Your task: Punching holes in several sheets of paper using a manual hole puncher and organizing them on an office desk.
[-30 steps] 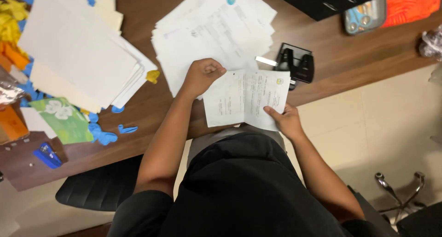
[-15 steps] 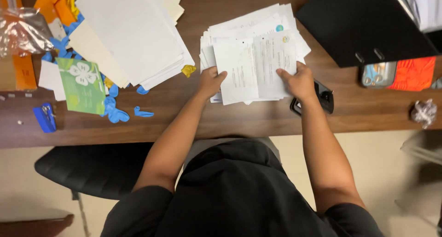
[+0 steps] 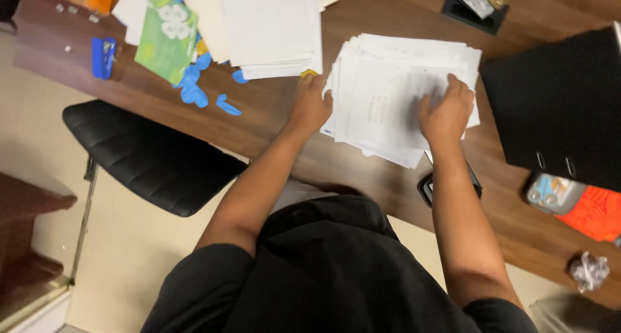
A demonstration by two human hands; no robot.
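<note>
Nearest to me, at mid-frame, my left hand lies with fingers together against the left edge of the stack of printed papers, touching it but not visibly clamped on it. My right hand presses flat on top of the same stack, fingers spread a little, gripping nothing. The stack sits fanned and uneven on the brown wooden surface, just right of centre. Below my right wrist a black hole punch peeks out, mostly hidden by my forearm. At the right edge lies a black binder, and under it, lower right, a small grey-blue tin beside an orange textured pouch; a crumpled clear wrapper lies lower still. Farther off, top centre, is a pile of blank white sheets. Upper left shows a green leaflet with a white clover shape, blue paper cut-outs and a blue stapler. A black chair seat stands at left.
</note>
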